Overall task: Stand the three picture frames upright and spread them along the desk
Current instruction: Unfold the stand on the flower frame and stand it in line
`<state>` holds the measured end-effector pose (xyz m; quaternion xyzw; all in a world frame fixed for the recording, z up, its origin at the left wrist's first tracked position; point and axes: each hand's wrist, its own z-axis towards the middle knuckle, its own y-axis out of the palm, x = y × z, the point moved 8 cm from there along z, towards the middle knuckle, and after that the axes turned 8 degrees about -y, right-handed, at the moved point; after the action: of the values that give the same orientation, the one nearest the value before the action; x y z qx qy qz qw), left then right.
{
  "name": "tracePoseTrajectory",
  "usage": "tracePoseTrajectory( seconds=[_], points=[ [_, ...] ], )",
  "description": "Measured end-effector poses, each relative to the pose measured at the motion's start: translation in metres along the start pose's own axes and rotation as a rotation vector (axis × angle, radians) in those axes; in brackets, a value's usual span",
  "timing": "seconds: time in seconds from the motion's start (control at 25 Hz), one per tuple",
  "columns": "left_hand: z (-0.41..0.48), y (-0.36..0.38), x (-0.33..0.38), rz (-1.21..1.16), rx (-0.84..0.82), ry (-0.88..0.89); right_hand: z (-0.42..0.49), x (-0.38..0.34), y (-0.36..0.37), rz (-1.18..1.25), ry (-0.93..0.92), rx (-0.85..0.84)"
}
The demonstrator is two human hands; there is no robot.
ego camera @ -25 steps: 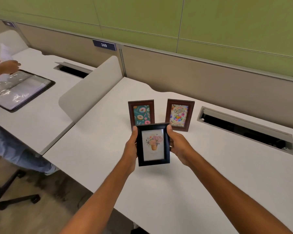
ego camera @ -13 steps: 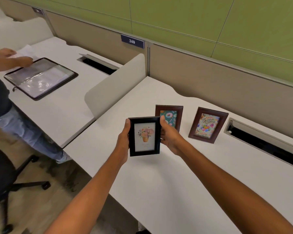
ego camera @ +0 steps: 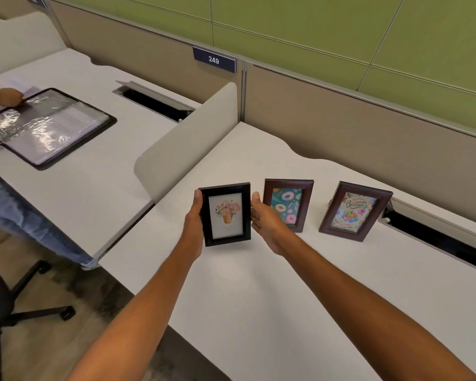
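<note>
A black frame with a flower picture (ego camera: 226,214) is upright at the left end of the white desk (ego camera: 259,298), its bottom edge at or just above the surface. My left hand (ego camera: 194,218) grips its left edge and my right hand (ego camera: 263,221) its right edge. Just to the right stands a brown frame with a doughnut picture (ego camera: 289,203), partly behind my right hand. Farther right a brown frame with a birthday picture (ego camera: 355,211) leans back on its stand.
A beige divider panel (ego camera: 187,138) borders the desk on the left. A cable slot (ego camera: 437,235) opens at the back right. On the neighbouring desk another person's hand (ego camera: 6,96) rests on an open black folder (ego camera: 44,125). An office chair (ego camera: 0,306) stands lower left.
Both hands carried the black flower frame leftward, from in front of the two brown frames to a spot left of the doughnut frame. My view turned left as well.
</note>
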<state>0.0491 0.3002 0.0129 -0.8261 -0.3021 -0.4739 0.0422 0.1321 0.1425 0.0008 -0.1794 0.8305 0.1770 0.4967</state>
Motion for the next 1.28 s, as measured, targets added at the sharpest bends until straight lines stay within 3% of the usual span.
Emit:
tracePoseTrajectory(
  seconds=[0.28,1.0,1.28],
  points=[
    [0.037,-0.002,-0.004,-0.033,0.025,-0.046,0.025,0.037,-0.016,-0.079,0.094,0.061],
    [0.064,-0.01,-0.024,-0.02,0.008,-0.059,0.043,0.06,-0.03,-0.069,0.101,0.066],
    [0.061,-0.03,-0.042,0.072,0.101,-0.033,0.028,0.059,-0.044,-0.051,0.074,0.094]
  ],
)
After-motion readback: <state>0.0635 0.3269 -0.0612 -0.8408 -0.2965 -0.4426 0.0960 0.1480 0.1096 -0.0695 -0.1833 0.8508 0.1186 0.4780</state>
